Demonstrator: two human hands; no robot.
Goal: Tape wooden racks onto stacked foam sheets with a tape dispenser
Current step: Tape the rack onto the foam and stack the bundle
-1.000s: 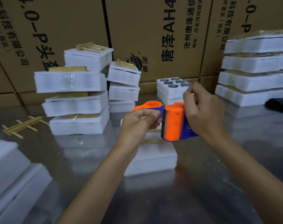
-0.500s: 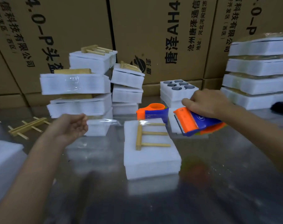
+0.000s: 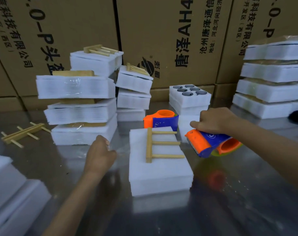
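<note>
Her right hand (image 3: 214,120) grips the tape dispenser (image 3: 211,143) beside the foam stack (image 3: 159,174); left hand (image 3: 100,154) fingers curl, seemingly pinching tape.

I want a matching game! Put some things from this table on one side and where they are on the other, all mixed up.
Things:
1. wooden rack
2. tape dispenser
3. second tape dispenser
4. loose rack

Places:
A. standing on the table behind the foam stack
B. lying on the table at far left
C. held in the right hand
D. lying on top of the foam stack

Pairs: 1-D, 2-C, 3-A, 4-B
</note>
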